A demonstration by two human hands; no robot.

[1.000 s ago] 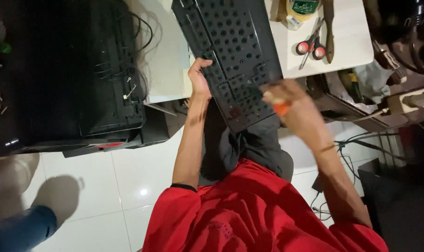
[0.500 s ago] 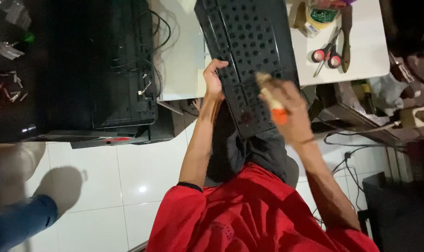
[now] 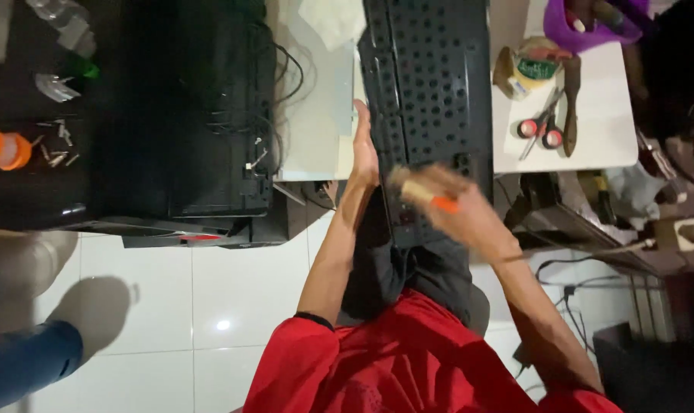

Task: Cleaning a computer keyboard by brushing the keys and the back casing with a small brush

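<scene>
**Perforated panel being brushed, lower part in hand**

A long black perforated panel (image 3: 431, 92) is seen in the upper middle of the frame, laid from the white table (image 3: 591, 145) down over the person's lap. It is steadied along its left edge by the left hand (image 3: 364, 149), which is laid flat against that edge with the fingers extended and largely open; no closed grasp is visible. A small brush with an orange handle (image 3: 427, 197) is gripped by the right hand (image 3: 461, 210), just below the middle of the frame and over the panel's lower end; the hand is blurred, so the exact finger positions cannot be told.

The work is judged to be under way at the panel's lower end. How much of the surface has been treated cannot be read from the picture, and the upper stretch is judged still to be covered.

Red-handled scissors (image 3: 542, 126) are lying on the table at upper right, and an opened black computer case (image 3: 178, 115) is seen at upper left.
</scene>
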